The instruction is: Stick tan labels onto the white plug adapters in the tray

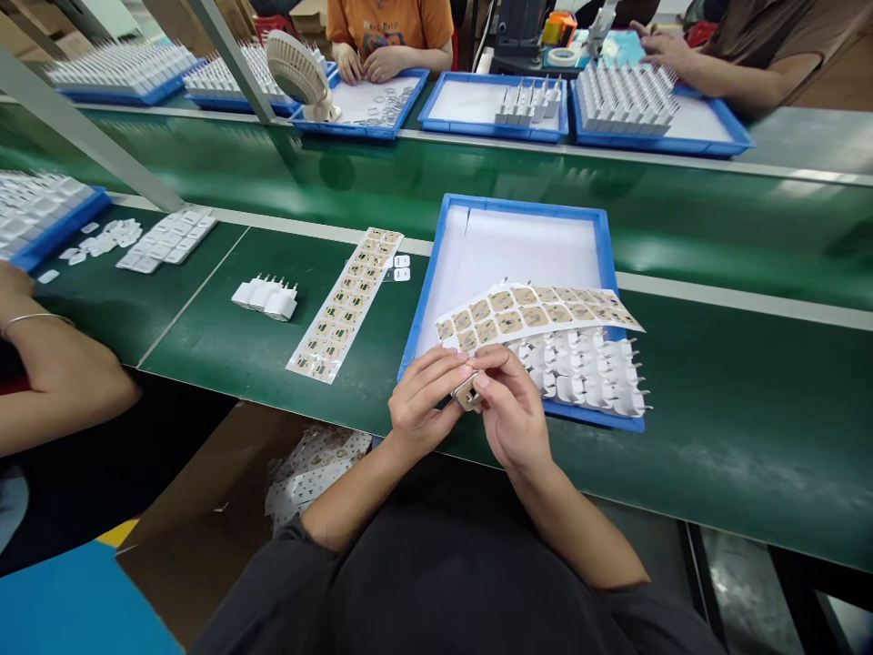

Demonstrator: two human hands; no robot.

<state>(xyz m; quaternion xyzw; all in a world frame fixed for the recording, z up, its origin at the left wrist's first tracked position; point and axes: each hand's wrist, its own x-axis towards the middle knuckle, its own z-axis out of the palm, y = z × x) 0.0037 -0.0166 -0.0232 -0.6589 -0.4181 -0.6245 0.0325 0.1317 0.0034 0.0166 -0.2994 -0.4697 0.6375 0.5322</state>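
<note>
Close to the bench edge, my left hand [424, 402] and my right hand [516, 411] meet around a small white plug adapter [458, 405]. Its upturned end carries a tan sticker [469, 391] with a dark cut-out. Left fingers wrap its far side, while my right thumb and fingertips pinch the near corner. Just beyond the hands, a sheet of tan stickers [536, 315] lies over white plug adapters [590, 377] in a blue-rimmed tray [603, 241]. Part of those adapters is hidden by the sheet.
Left of the tray lie another sticker sheet [346, 305], small white pieces [401, 267] and a short row of adapters [265, 297]. A neighbour's arm [61, 373] rests at far left. Across the green belt [382, 173], co-workers sit behind blue trays. A cardboard box [211, 491] stands below.
</note>
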